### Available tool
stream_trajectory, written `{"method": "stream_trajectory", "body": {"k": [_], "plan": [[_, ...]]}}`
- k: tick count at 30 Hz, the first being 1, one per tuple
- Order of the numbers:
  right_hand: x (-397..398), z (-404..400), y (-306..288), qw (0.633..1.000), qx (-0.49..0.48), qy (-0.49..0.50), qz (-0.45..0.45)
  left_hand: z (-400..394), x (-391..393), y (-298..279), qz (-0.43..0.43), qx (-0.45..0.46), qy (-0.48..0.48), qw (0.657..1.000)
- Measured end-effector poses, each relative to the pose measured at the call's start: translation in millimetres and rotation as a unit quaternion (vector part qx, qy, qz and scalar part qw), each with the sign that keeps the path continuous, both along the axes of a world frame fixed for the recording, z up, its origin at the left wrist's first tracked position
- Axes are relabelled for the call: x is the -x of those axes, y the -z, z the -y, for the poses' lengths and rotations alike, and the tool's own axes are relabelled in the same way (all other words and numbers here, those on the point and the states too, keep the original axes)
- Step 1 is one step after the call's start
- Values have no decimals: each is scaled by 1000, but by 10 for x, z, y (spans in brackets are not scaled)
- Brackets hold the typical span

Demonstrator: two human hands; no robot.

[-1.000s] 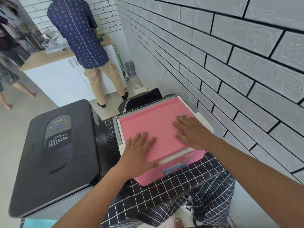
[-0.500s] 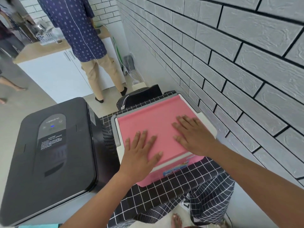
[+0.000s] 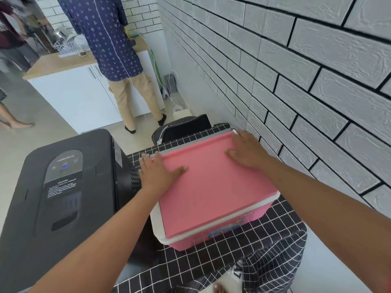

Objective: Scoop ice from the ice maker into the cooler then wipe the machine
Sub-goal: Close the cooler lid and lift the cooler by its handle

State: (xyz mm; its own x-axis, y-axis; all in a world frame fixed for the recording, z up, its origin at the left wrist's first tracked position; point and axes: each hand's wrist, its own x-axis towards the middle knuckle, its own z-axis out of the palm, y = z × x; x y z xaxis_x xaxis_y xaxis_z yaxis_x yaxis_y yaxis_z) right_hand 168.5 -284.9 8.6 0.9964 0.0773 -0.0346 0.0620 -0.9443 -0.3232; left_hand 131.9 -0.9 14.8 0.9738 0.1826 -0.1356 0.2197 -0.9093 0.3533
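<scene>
I've got both hands flat on the pink cooler (image 3: 213, 187), lid down, which sits on the checked cloth (image 3: 249, 237) just right of the black ice maker (image 3: 63, 187), its lid down too. My left hand (image 3: 157, 172) lies at the far left corner with fingers reaching over the back edge. My right hand (image 3: 246, 151) is spread at the far right corner by the brick wall (image 3: 296, 70), gripping nothing.

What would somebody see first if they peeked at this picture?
Probably the bright pink cooler on the black checked cloth beside the brick wall, lid closed, with the left hand and right hand flat on top. Left of it sits the big black ice maker, also closed.
</scene>
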Motion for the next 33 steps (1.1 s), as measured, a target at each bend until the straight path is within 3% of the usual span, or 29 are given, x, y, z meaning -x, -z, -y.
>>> {"method": "stream_trajectory", "body": {"k": [3, 9, 12, 18, 22, 25, 28, 33], "plan": [[-172, -7, 12, 995, -64, 63, -32, -16, -142, -103, -54, 86, -66, 993], [-447, -10, -20, 976, -184, 96, -68, 6, -335, -222, -110, 41, -86, 989], [-514, -33, -14, 976, -178, 115, -52, 46, -398, -280, -105, 24, -93, 990], [-490, -84, -92, 994, -80, 79, 8, 43, -313, -316, -51, -112, -60, 991], [-383, 22, -141, 991, -113, 55, 55, 2, -266, -399, -18, -171, -46, 984], [-311, 41, -258, 986, -121, 29, 108, -6, -227, -477, 33, -182, 4, 983], [-277, -17, -478, 982, -31, -51, 181, 49, -208, -591, 94, -173, 109, 974], [-188, -105, -823, 970, 66, -203, 113, -53, -120, -781, 149, -114, 254, 949]]}}
